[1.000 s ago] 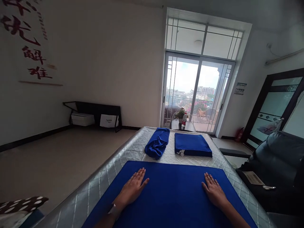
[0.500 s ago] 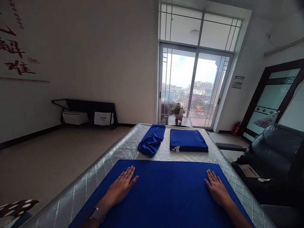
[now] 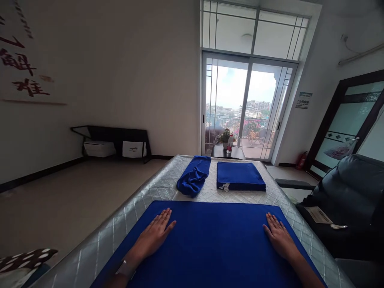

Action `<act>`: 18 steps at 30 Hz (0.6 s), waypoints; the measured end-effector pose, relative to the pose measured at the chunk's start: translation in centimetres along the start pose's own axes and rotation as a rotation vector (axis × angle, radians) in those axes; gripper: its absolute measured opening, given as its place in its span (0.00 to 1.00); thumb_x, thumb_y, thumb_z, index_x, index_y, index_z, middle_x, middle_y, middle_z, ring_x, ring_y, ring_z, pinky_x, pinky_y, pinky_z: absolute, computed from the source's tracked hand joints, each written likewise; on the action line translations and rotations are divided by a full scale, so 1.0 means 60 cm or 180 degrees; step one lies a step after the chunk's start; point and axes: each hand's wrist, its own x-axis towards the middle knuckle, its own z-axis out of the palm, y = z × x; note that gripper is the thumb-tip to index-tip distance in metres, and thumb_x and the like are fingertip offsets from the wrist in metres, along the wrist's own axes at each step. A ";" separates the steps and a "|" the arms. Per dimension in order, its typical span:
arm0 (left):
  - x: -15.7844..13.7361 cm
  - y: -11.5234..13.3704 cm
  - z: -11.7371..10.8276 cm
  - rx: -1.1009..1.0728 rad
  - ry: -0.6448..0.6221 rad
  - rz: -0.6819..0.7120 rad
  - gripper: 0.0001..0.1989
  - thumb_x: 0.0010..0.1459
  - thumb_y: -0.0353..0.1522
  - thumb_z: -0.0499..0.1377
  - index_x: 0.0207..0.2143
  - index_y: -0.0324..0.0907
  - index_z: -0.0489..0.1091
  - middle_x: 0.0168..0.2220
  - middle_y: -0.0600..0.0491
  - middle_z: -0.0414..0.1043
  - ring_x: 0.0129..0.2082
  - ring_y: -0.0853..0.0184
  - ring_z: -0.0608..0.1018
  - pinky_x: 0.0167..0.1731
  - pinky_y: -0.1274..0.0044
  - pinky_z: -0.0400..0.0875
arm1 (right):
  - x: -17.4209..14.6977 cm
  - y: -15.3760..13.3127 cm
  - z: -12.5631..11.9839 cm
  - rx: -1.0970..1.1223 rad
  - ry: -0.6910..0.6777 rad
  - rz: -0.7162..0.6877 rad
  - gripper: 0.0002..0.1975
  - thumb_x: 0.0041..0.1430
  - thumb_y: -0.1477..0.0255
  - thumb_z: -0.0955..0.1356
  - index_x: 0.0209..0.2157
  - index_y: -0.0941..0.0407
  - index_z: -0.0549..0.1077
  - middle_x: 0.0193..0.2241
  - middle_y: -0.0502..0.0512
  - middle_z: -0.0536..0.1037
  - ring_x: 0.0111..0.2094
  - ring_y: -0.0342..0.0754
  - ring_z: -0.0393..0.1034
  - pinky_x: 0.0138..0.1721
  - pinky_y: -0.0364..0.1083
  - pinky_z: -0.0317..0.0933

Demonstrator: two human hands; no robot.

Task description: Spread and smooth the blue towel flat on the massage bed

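A blue cloth [image 3: 219,248] lies spread flat and smooth on the quilted silver-white mattress [image 3: 120,216] before me. My left hand [image 3: 156,234] rests flat on its left part, fingers stretched forward and thumb apart. On the right part, near the cloth's side edge, lies my right hand [image 3: 280,236], also flat with fingers extended. Neither hand grips anything. Beyond the cloth, a crumpled blue cloth [image 3: 194,178] lies to the left, twisted at its near end. Beside it on the right sits a neat stack of folded blue cloths [image 3: 241,176] with white tags at its front edge.
A black leather sofa [image 3: 351,196] stands at the right, with a card [image 3: 318,215] on it. Behind the mattress is a small table [image 3: 217,153] bearing a bottle [image 3: 229,145] and a plant. A black rack [image 3: 118,134] stands by the left wall. Spotted fabric [image 3: 27,260] shows lower left.
The view has shifted slightly, so most things sit a little further right. My right hand has slid slightly outward relative to my left; both stay flat on the cloth.
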 end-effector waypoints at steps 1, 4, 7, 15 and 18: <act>-0.002 0.000 -0.004 -0.0008 -0.0005 -0.0002 0.38 0.67 0.52 0.40 0.69 0.35 0.43 0.71 0.46 0.40 0.70 0.57 0.47 0.68 0.60 0.45 | 0.001 0.003 0.002 -0.0017 0.0016 0.0023 0.37 0.66 0.54 0.47 0.69 0.60 0.46 0.70 0.51 0.45 0.70 0.48 0.35 0.69 0.53 0.33; -0.006 -0.006 -0.011 -0.0012 0.0026 0.0007 0.38 0.67 0.52 0.39 0.69 0.36 0.43 0.71 0.46 0.39 0.70 0.56 0.48 0.67 0.59 0.46 | 0.006 0.014 0.013 -0.0043 0.0080 0.0061 0.37 0.66 0.54 0.47 0.69 0.61 0.46 0.70 0.52 0.46 0.70 0.49 0.36 0.69 0.54 0.34; -0.004 -0.015 -0.011 -0.0003 -0.0022 0.0006 0.38 0.67 0.52 0.38 0.69 0.36 0.42 0.71 0.46 0.38 0.70 0.57 0.48 0.67 0.59 0.46 | 0.012 0.027 0.026 -0.0054 0.0161 0.0055 0.37 0.66 0.54 0.47 0.69 0.60 0.47 0.70 0.52 0.46 0.70 0.49 0.36 0.69 0.54 0.35; 0.015 -0.071 0.014 0.0190 0.0054 -0.0300 0.39 0.66 0.49 0.39 0.68 0.30 0.44 0.71 0.42 0.38 0.70 0.58 0.48 0.67 0.62 0.45 | 0.020 0.047 0.043 -0.0149 0.0282 -0.0011 0.37 0.66 0.55 0.48 0.69 0.61 0.48 0.70 0.53 0.47 0.70 0.49 0.37 0.69 0.54 0.36; 0.019 -0.097 0.025 0.0316 0.0340 -0.0355 0.36 0.66 0.47 0.41 0.68 0.31 0.49 0.70 0.41 0.46 0.69 0.56 0.53 0.65 0.61 0.51 | 0.022 0.051 0.043 -0.0140 0.0259 0.0066 0.37 0.66 0.56 0.47 0.69 0.61 0.47 0.70 0.53 0.46 0.70 0.48 0.36 0.69 0.54 0.36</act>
